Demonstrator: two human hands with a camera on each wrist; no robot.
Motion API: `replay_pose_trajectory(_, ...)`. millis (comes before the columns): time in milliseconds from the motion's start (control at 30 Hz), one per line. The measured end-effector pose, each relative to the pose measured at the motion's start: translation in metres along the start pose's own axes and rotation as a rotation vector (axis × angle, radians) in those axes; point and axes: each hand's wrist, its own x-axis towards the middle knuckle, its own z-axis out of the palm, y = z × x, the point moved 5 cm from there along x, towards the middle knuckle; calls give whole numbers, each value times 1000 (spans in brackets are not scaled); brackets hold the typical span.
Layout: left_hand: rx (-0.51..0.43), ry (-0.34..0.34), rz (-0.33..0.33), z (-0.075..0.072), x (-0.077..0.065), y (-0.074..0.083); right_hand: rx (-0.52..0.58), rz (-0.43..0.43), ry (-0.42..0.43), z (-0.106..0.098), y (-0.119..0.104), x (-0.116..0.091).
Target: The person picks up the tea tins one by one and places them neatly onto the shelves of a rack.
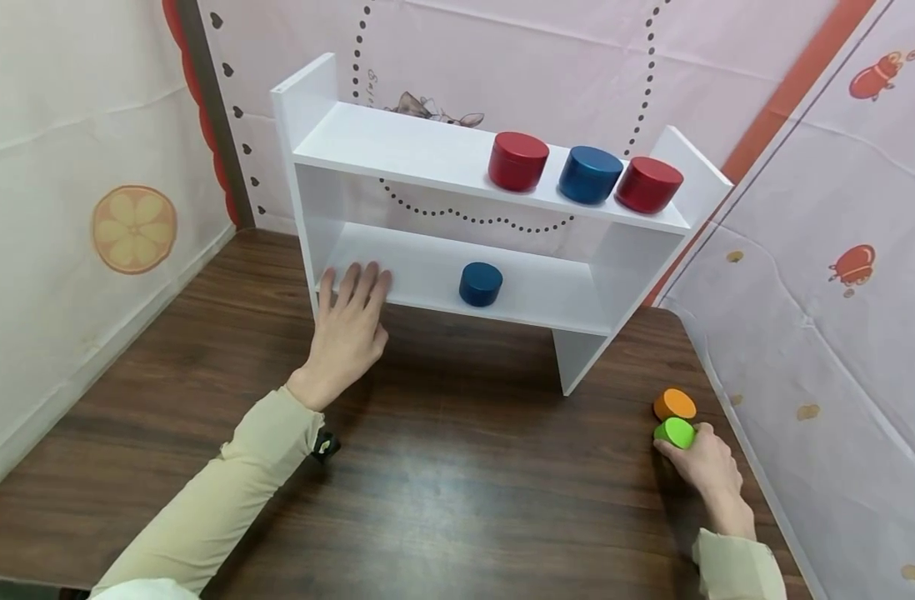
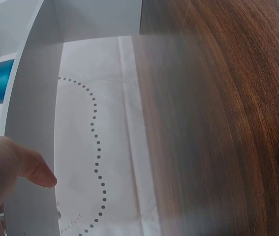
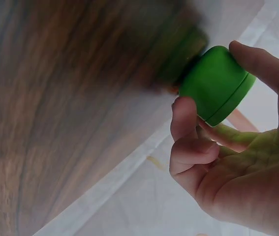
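My right hand pinches a small round green tin between thumb and fingers at the right side of the table. Just behind it sits an orange round tin. In the right wrist view the green tin shows its lid seam, with the thumb on one side and curled fingers on the other. My left hand rests with fairly straight fingers on the front edge of the lower board of a white shelf, at its left end. In the left wrist view the thumb lies against the board's underside.
On the lower board stands a blue tin. The upper board carries a red tin, another blue tin and a second red tin toward the right. The brown wooden table meets a cloth-covered wall at right.
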Motion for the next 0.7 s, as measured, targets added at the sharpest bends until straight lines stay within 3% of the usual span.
replay_pose_trajectory(700, -7, 1, -4, -1, 0, 2, 62, -245, 130, -22, -66, -30)
